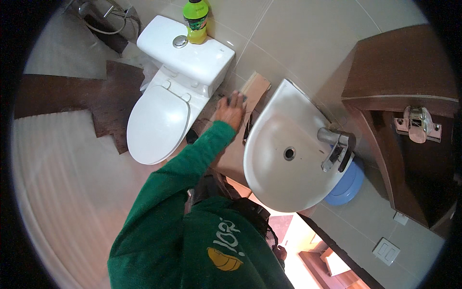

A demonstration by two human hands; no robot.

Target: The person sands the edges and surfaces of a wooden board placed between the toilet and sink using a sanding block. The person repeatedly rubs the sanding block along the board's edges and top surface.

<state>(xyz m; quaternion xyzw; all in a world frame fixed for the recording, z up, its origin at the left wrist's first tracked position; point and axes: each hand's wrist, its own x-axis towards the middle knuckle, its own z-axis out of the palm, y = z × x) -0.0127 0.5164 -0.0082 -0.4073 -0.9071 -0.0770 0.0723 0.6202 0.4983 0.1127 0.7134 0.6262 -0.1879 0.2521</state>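
My left arm, in a green sleeve, reaches forward between the toilet point(159, 120) and the washbasin point(288, 125). My left hand point(231, 111) is low there with its fingers bent round something small, dark and bluish that I cannot make out. Just beside the fingers, a light-brown board or flat cardboard piece point(256, 88) leans near the tiled wall. A small black thing point(192, 137) lies by the toilet's base. My right hand cannot be made out in the picture.
A green drink bottle point(196, 21) stands on the toilet tank. The basin has a metal tap point(337, 142), with a blue tub point(347, 185) below. A brown cabinet point(399, 62) juts out at right. Brown sheeting point(57, 96) and pale sheeting point(57, 159) cover the left side.
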